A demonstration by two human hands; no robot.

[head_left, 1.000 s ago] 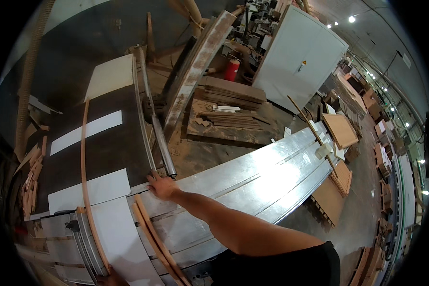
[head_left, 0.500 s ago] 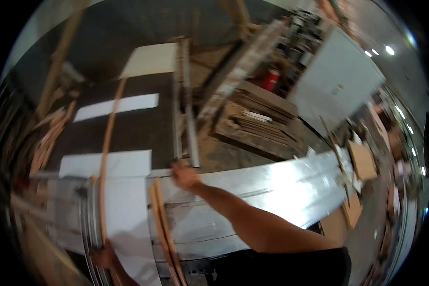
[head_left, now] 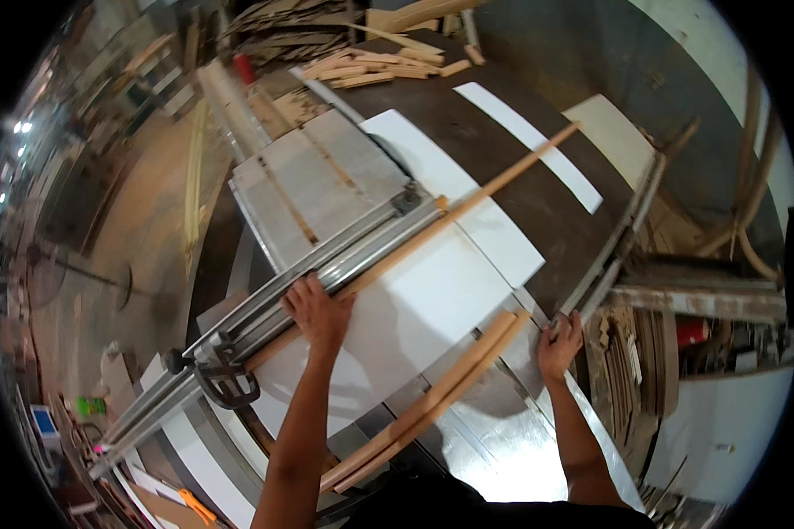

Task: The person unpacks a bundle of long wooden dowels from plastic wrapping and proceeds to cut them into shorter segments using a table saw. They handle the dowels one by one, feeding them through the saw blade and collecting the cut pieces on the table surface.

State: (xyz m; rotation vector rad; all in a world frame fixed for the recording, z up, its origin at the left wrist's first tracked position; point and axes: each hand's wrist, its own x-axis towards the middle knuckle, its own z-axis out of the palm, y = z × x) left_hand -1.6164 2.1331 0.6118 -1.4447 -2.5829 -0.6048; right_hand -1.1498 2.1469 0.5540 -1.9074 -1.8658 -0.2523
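Note:
A long thin wooden strip (head_left: 512,172) lies diagonally over white panels, along a silver metal fence (head_left: 278,295). My left hand (head_left: 318,317) is over the fence and strip, fingers on the metal and thumb at the strip, closed around them. Part of the strip is hidden under it. My right hand (head_left: 558,348) rests at the edge of the metal table, by the end of a metal rail (head_left: 595,278), with its fingers apart. Between my arms, two wooden strips (head_left: 437,397) lie side by side across the white panel (head_left: 388,331) and the metal table.
A black clamp handle (head_left: 227,383) sits on the fence's near end. Short wood pieces (head_left: 375,66) are piled at the back of the dark tabletop (head_left: 503,110). An orange-handled tool (head_left: 197,507) lies at the lower left. Stacked boards (head_left: 622,370) stand on the right.
The view has swung left and tilted, showing more of the fence and left side. My right hand remains at the rail end and my left at the fence and strip.

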